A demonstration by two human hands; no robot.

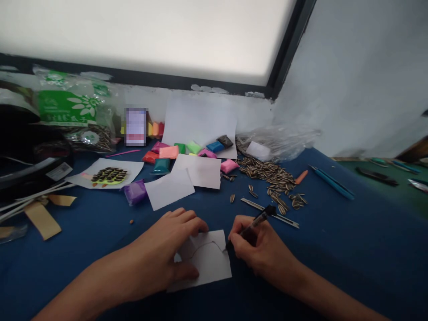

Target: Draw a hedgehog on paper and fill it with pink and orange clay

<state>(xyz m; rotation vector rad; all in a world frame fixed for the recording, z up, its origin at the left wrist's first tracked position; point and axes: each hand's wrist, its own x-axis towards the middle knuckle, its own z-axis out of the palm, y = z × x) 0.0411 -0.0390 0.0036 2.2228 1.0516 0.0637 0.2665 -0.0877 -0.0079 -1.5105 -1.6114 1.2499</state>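
A small white sheet of paper [214, 265] lies on the blue table in front of me, with a curved dark line drawn across it. My left hand [177, 249] rests over the paper's left part, thumb and fingers spread apart and pressing it down. In my right hand [257, 245] is a black pen [252, 226], gripped between thumb and fingers. Its tip meets the paper near the right edge, at the end of the line. Just beyond the right hand lies a slim metal craft knife [284, 220].
Striped sunflower seeds [267, 174] are heaped beyond the knife, near a clear plastic bag [284, 140]. Coloured clay packets [169, 152] and white sheets [170, 189] lie farther back. A seed-covered turtle picture [110, 175] is at left; blue tweezers [331, 182] lie right.
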